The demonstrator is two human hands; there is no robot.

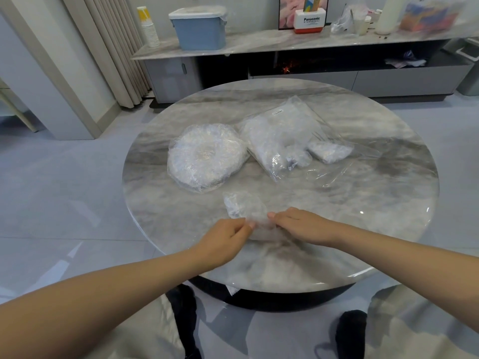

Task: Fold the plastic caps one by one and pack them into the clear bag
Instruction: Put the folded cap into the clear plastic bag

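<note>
**Both hands pinch one plastic cap at the near edge of the round worktop**

Head view: a crumpled clear plastic cap [245, 207] lies on the marble worktop [363, 203] at about 6 o'clock of its round top, directly ahead of the person. The left hand [225, 240] pinches the cap's near edge between thumb and fingers from the 7 o'clock side; the right hand [302, 225] pinches the same edge from the 5 o'clock side. The two hands sit close together, thumbs almost meeting, with the bulk of the cap spreading away from them toward 12 o'clock.

Beyond the cap, toward 11 o'clock, rests a round stack of caps [204, 156] wrapped in film. Just beside it, toward 1 o'clock, lies the clear bag [280, 136], filled with whitish plastic, its open end pointing toward the person. A small folded bundle [329, 151] sits at 2 o'clock, touching a loose sheet of clear film. Nothing lies between the hands and the bag.

Behind the worktop a low cabinet carries a blue lidded bin [199, 28], a stack of paper cups [149, 27] and a red-and-white box [309, 22].

Both forearms reach in from the lower corners, bare, wrists low over the worktop, knuckles up and fingers curled down.
</note>
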